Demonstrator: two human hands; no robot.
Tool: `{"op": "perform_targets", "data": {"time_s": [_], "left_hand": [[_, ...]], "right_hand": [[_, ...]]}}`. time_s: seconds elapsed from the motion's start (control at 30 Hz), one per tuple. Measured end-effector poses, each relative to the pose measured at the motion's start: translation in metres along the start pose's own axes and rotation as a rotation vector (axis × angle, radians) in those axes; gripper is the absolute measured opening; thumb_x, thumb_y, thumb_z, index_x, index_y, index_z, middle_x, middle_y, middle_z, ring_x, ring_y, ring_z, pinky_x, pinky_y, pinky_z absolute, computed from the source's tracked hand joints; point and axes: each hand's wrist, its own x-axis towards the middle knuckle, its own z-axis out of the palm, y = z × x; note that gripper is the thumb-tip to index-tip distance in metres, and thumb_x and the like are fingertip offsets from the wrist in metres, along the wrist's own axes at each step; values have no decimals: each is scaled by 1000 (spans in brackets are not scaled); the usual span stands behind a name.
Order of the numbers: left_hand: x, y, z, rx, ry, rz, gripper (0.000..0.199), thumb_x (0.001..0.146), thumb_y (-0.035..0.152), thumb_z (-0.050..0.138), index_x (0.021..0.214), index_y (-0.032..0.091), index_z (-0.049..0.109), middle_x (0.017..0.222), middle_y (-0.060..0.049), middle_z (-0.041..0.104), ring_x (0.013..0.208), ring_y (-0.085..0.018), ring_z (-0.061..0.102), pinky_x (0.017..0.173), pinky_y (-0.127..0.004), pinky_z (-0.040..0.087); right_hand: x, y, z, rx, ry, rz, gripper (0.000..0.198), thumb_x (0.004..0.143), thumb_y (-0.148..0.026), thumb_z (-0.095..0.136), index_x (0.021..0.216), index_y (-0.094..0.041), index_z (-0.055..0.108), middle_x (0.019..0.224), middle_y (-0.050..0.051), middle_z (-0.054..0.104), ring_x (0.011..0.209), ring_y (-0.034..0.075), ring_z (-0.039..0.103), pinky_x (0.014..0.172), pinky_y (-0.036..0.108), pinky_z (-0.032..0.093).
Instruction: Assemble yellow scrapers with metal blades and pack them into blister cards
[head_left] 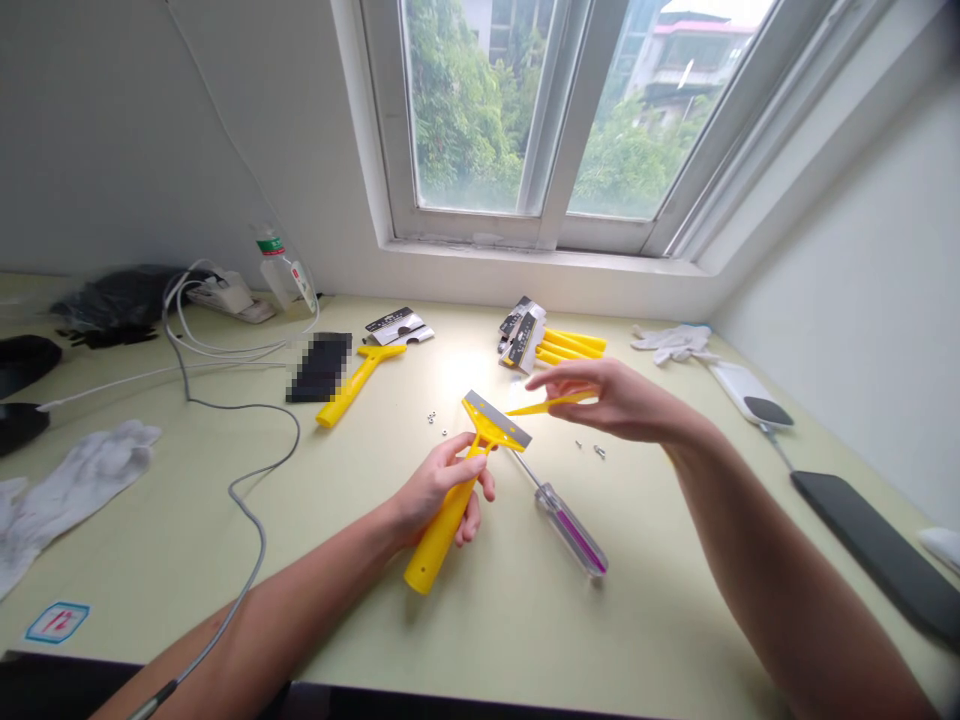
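My left hand [450,485] is closed around the yellow handle of a scraper [442,530], whose head tilts up and away from me. A grey metal blade [499,418] with small holes lies across that head. Pinched in my right hand [611,400] is a thin yellow plastic piece [551,404], its narrow end pointing left, close to the blade's right side. A screwdriver [571,532] with a clear and purple handle rests on the table, its shaft tip hidden behind the scraper. Small screws [598,452] lie below my right hand, and several tiny nuts [431,417] left of the blade.
Another yellow scraper handle [352,390] lies at the left beside a blurred-out black object [321,367]. Packaged blades [523,335] and several yellow handles [574,345] are at the back. A grey cable [259,520] crosses the left side. White gloves [675,342] lie back right.
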Motion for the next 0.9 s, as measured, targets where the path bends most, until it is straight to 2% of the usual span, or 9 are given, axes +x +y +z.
{"op": "perform_targets", "data": {"time_s": [0.07,0.13,0.23,0.37,0.43,0.5,0.63,0.77,0.9], "left_hand": [[0,0,0,7,7,1,37,87,44,58,114,24,43,80,1,59,39,-12,57,31,-20,42],[0,0,0,13,5,-1,39,87,46,59,114,24,42,81,1,59,39,-12,57,31,-20,42],[0,-1,0,15,0,-1,41,86,48,59,114,24,42,81,1,59,39,-12,57,31,-20,42],[1,-1,1,18,9,15,36,87,46,58,112,24,42,81,1,59,39,-12,57,31,-20,42],[0,-1,1,22,15,22,34,88,44,57,111,24,42,80,1,59,39,-12,57,31,-20,42],[0,-1,1,26,18,27,33,89,44,57,111,24,43,80,2,59,39,-12,57,31,-20,42],[0,-1,1,22,11,29,33,89,43,56,111,24,42,80,1,59,39,-12,57,31,-20,42],[0,-1,3,37,6,18,37,88,45,58,113,24,41,79,1,59,39,-13,58,31,-20,42],[-1,-2,5,62,-2,22,40,87,47,60,114,24,40,79,1,59,38,-13,58,31,-20,42]], "right_hand": [[2,-3,4,-88,47,18,16,82,-29,64,94,-24,74,91,2,71,84,17,64,77,28,48],[4,-5,8,-84,110,65,12,82,-30,64,87,-24,73,88,1,71,83,17,65,76,28,48],[6,-5,16,-25,145,92,15,83,-30,63,93,-23,72,93,3,71,87,18,65,76,28,49],[7,-4,23,-94,74,37,30,86,-24,57,114,-23,69,94,4,69,86,18,63,76,29,49],[7,-5,23,-187,46,12,26,89,-23,54,109,-24,71,96,5,69,85,18,63,76,30,48],[6,-7,21,-244,75,16,21,90,-24,54,99,-24,73,97,5,69,87,19,63,76,30,47],[6,-8,24,-91,199,85,12,88,-29,60,90,-22,69,90,3,72,84,17,66,74,28,50],[11,-8,38,111,165,137,16,86,-34,63,92,-22,71,89,3,73,81,17,69,73,28,54],[17,-8,52,106,138,144,16,85,-29,62,94,-22,73,86,2,74,78,16,69,69,27,53]]}}
